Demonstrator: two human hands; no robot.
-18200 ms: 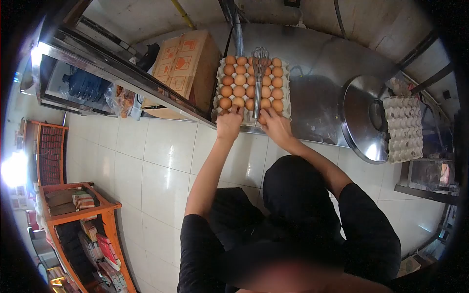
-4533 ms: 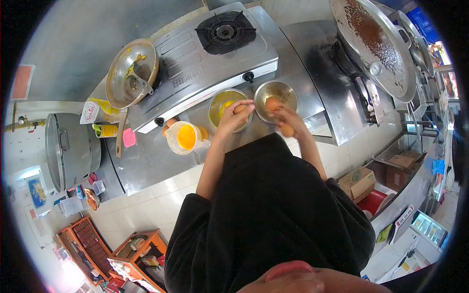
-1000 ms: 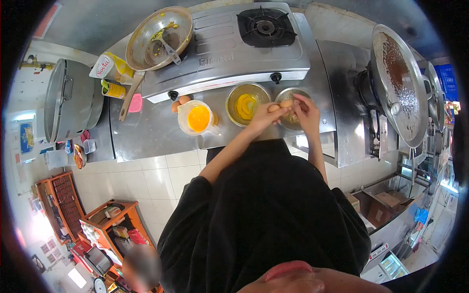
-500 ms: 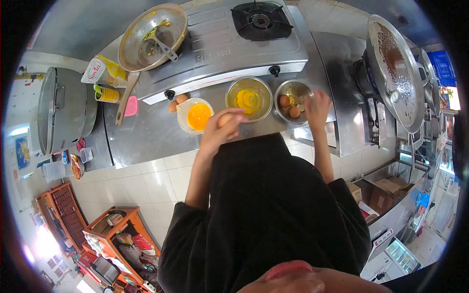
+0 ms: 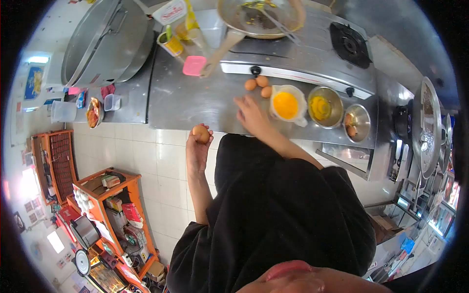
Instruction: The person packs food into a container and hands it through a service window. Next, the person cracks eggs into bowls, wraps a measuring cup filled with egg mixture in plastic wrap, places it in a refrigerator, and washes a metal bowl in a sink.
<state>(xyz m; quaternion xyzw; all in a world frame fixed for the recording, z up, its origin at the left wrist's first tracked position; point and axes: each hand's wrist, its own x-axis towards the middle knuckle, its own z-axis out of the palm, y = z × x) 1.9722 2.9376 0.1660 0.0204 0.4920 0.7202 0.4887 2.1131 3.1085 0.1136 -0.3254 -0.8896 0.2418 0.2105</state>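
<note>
My left hand (image 5: 197, 152) is closed round a brown egg (image 5: 201, 133), just off the counter's front edge. My right hand (image 5: 252, 116) reaches over the steel counter, its fingers stretched out and somewhat apart with nothing seen in them. Above it, by the stove's front, lie several brown eggs (image 5: 263, 81). To its right stands a white jug (image 5: 301, 91) with beaten yellow egg (image 5: 285, 105) in it. Beyond that come a steel bowl (image 5: 337, 99) with yellow egg and a smaller steel bowl (image 5: 364, 113) containing brown eggs or shells.
A frying pan (image 5: 296, 28) with a spatula rests on the stove (image 5: 312, 58), its handle jutting over the counter. Left of it are a pink lid (image 5: 194, 65), a yellow can (image 5: 171, 46) and a large steel pot (image 5: 105, 44). An orange shelf (image 5: 102, 188) stands behind on the floor.
My view has swung left. My right hand has left the small bowl of shells and crossed to the left of the jug. My left hand, still holding an egg, has moved left, away from the bowls.
</note>
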